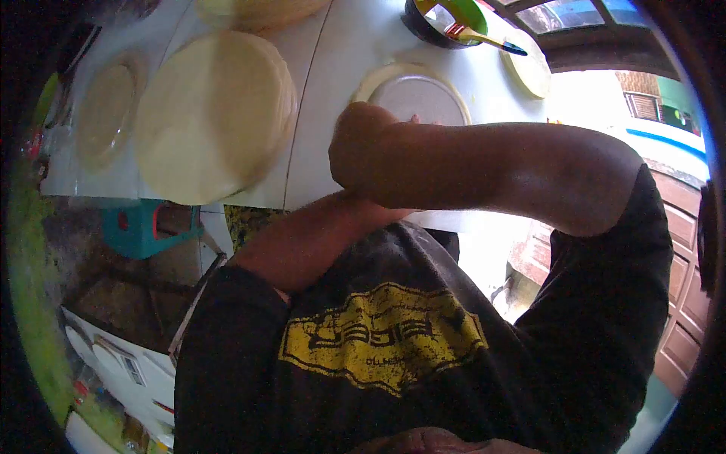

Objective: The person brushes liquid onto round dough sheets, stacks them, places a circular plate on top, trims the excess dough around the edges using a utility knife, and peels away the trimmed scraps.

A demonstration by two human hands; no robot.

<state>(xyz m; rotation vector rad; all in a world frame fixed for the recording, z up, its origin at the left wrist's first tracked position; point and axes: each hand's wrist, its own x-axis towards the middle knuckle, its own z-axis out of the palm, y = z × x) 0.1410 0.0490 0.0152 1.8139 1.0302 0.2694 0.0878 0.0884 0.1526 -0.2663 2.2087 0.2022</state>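
My right forearm crosses in front of me, and my right hand (358, 142) is bent at the wrist beside a round, pale grey plate (420, 97); its fingers are hidden. My left arm passes beneath it. Of my left hand (416, 119), only a few fingertips show past the right forearm, stretched out on the near part of the plate. The plate lies on a thin, round, cream-coloured sheet (368, 79), which shows as a rim around it. I cannot see what is under my hands.
A large stack of round cream sheets (215, 117) stands left, partly shadowed. Beyond it lies a clear round plate (110, 113). At the back are a black bowl with green inside (470, 13), a brush (484, 36) across its rim, and another round sheet (527, 64). A teal stool (132, 233) is below.
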